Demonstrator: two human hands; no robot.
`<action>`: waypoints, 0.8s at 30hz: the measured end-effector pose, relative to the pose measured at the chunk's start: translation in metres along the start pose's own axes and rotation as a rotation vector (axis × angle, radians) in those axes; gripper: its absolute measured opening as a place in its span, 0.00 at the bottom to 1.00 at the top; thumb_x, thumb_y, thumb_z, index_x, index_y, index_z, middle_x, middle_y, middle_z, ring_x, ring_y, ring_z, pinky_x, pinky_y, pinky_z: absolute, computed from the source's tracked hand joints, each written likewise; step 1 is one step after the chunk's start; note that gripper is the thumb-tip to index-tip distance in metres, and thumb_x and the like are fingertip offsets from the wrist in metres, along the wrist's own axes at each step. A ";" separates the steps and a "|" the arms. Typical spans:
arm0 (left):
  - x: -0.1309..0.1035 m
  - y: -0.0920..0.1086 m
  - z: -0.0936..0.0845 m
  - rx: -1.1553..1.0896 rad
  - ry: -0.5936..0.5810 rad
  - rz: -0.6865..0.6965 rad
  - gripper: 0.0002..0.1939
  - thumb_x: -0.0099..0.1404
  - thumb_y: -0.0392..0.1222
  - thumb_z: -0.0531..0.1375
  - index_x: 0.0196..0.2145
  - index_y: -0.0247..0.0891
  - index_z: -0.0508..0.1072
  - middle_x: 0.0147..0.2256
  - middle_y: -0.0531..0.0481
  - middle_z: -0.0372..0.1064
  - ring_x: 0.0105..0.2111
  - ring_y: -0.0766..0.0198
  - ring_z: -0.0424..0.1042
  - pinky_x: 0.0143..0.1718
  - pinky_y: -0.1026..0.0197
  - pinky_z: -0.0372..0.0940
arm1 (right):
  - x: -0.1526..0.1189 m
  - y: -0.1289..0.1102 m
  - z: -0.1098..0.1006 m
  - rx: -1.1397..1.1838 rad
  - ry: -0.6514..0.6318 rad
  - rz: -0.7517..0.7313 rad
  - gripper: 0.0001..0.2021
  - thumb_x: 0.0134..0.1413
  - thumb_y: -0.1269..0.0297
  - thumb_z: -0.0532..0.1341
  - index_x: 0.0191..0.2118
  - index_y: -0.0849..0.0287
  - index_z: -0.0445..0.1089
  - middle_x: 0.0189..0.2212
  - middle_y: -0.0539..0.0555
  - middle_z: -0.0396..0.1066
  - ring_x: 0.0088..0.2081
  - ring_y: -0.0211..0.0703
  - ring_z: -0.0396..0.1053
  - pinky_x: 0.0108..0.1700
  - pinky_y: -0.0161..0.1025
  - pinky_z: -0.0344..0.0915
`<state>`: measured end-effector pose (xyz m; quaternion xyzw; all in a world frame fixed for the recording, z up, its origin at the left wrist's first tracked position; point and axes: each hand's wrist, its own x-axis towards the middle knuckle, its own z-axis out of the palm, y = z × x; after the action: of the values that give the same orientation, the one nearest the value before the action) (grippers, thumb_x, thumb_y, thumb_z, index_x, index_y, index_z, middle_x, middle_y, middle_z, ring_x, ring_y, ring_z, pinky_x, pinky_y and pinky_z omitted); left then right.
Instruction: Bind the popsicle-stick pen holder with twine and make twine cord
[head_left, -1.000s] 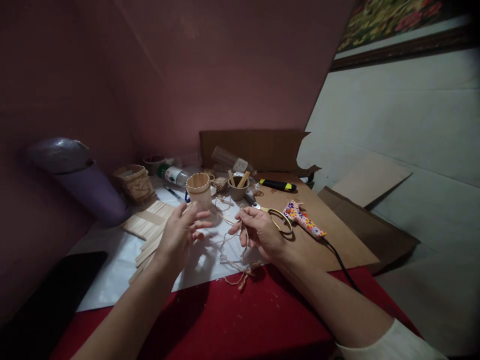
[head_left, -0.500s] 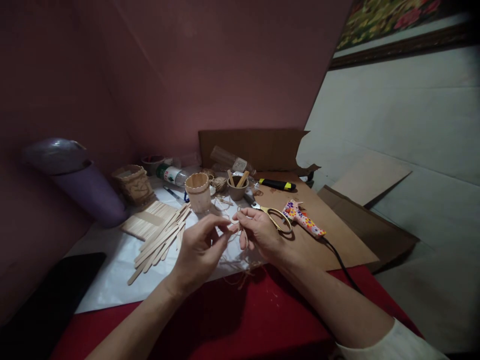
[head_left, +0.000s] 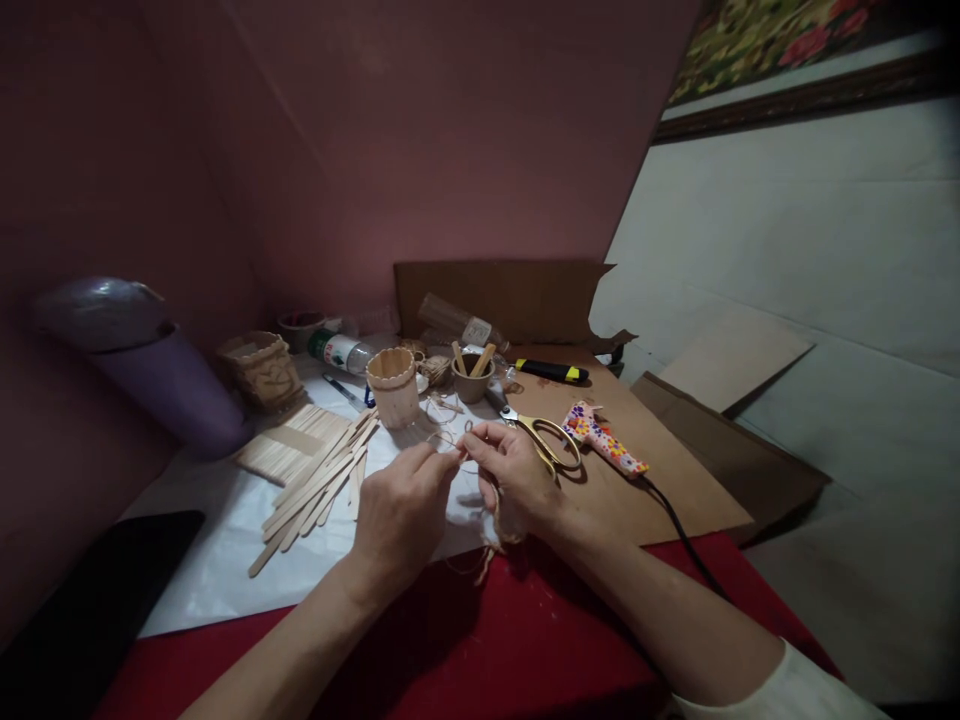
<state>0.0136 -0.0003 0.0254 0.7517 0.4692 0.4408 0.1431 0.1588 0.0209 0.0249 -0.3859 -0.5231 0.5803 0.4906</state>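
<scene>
Thin brown twine [head_left: 491, 505] is pinched between my two hands, with a small loop above the fingertips and frayed ends hanging below. My left hand [head_left: 405, 505] is closed on it, its thumb and fingers pressed together. My right hand [head_left: 517, 475] pinches the twine close beside the left fingertips, other fingers curled. Just behind the hands stands a round wooden-stick cup [head_left: 394, 388]. Gold-handled scissors [head_left: 551, 440] lie right beside my right hand. Loose craft sticks [head_left: 319, 485] fan out left of my left hand.
A patterned glue gun [head_left: 604, 438] with a black cord and a yellow-black cutter [head_left: 553, 371] lie on cardboard [head_left: 660, 490]. Farther back are a small pot [head_left: 472, 380], plastic bottles [head_left: 341, 352] and a decorated cup [head_left: 262, 372]. A purple tumbler [head_left: 161, 380] stands left.
My left hand has turned more palm-down, its fingers closing in against the right fingertips. The twine below my right hand hangs in a more visible bundle. The view has shifted slightly.
</scene>
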 end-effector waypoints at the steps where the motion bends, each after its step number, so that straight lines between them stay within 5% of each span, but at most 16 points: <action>1: 0.001 0.001 -0.002 -0.020 0.009 0.009 0.05 0.59 0.39 0.60 0.29 0.41 0.76 0.28 0.45 0.68 0.31 0.59 0.64 0.33 0.61 0.54 | 0.000 0.000 0.000 -0.012 0.002 -0.015 0.11 0.50 0.56 0.61 0.28 0.60 0.67 0.11 0.42 0.61 0.09 0.28 0.54 0.12 0.27 0.45; 4: 0.005 0.002 -0.006 -0.175 -0.050 -0.065 0.05 0.60 0.40 0.58 0.28 0.39 0.73 0.29 0.46 0.70 0.32 0.60 0.65 0.34 0.60 0.57 | 0.001 0.000 -0.001 -0.038 0.017 -0.038 0.12 0.49 0.56 0.62 0.28 0.61 0.68 0.13 0.43 0.60 0.12 0.28 0.54 0.14 0.28 0.48; 8: 0.008 0.001 -0.007 -0.573 -0.336 -0.446 0.09 0.62 0.46 0.54 0.32 0.38 0.65 0.21 0.51 0.69 0.18 0.68 0.59 0.22 0.64 0.55 | 0.002 0.002 -0.004 -0.017 0.025 -0.043 0.13 0.48 0.55 0.63 0.29 0.62 0.69 0.13 0.42 0.58 0.13 0.28 0.54 0.15 0.28 0.50; 11: 0.008 -0.003 -0.004 -0.620 -0.436 -0.604 0.11 0.58 0.48 0.57 0.32 0.38 0.63 0.16 0.54 0.66 0.13 0.70 0.54 0.17 0.66 0.50 | 0.002 0.002 -0.005 -0.005 0.016 -0.060 0.13 0.49 0.55 0.63 0.29 0.62 0.70 0.14 0.43 0.60 0.13 0.27 0.54 0.15 0.28 0.48; 18: 0.005 0.002 -0.009 -0.106 -0.185 -0.192 0.16 0.48 0.47 0.67 0.34 0.39 0.70 0.30 0.51 0.68 0.31 0.62 0.65 0.33 0.60 0.58 | 0.002 -0.001 -0.004 0.063 -0.009 0.005 0.13 0.49 0.55 0.62 0.29 0.62 0.69 0.10 0.42 0.57 0.12 0.27 0.52 0.15 0.27 0.47; 21: 0.008 0.007 -0.016 -0.174 -0.023 -0.106 0.15 0.50 0.47 0.66 0.34 0.38 0.71 0.31 0.50 0.67 0.34 0.62 0.64 0.37 0.60 0.58 | 0.003 0.002 -0.006 0.083 -0.006 0.029 0.13 0.49 0.56 0.62 0.28 0.63 0.70 0.10 0.43 0.58 0.11 0.26 0.52 0.14 0.27 0.46; 24: 0.014 0.005 -0.024 -0.459 0.100 -0.194 0.12 0.54 0.48 0.64 0.32 0.37 0.73 0.27 0.51 0.66 0.30 0.65 0.63 0.34 0.63 0.58 | 0.006 0.006 -0.008 0.086 0.019 0.023 0.12 0.48 0.58 0.62 0.26 0.64 0.70 0.12 0.45 0.62 0.11 0.26 0.53 0.13 0.26 0.47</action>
<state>0.0000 0.0037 0.0491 0.6283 0.4332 0.5567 0.3283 0.1639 0.0283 0.0182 -0.3759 -0.4888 0.6040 0.5049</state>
